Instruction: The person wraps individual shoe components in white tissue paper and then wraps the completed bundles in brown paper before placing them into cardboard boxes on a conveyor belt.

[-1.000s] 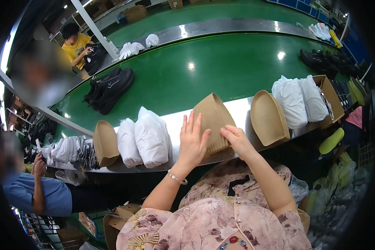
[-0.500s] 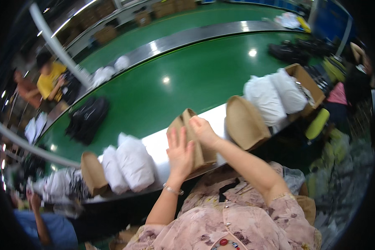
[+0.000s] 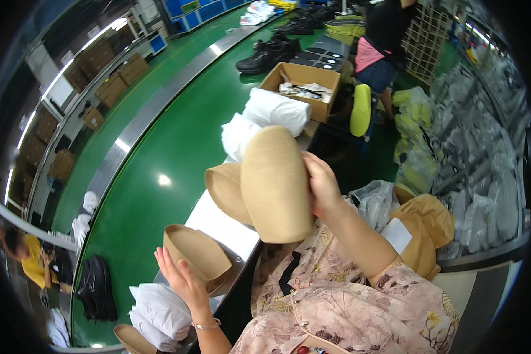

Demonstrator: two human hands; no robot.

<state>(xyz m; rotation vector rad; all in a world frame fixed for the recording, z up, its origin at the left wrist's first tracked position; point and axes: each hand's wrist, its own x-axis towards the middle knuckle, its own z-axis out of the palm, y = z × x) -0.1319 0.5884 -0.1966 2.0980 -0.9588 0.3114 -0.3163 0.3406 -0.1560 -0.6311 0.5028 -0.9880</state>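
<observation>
- left hand [image 3: 183, 282] is open, fingers spread, resting against a tan cardboard piece [image 3: 197, 252] at the green conveyor [image 3: 159, 147] edge
- right hand [image 3: 323, 186] is clamped on the lifted tan piece [image 3: 275, 183], looks like mid-pickup; next it needs setting down squarely
- its long axis runs near upright, rounded end up

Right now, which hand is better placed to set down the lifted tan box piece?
The right hand: it already grips the raised tan box piece. The left hand is lower, open against another tan box.
</observation>
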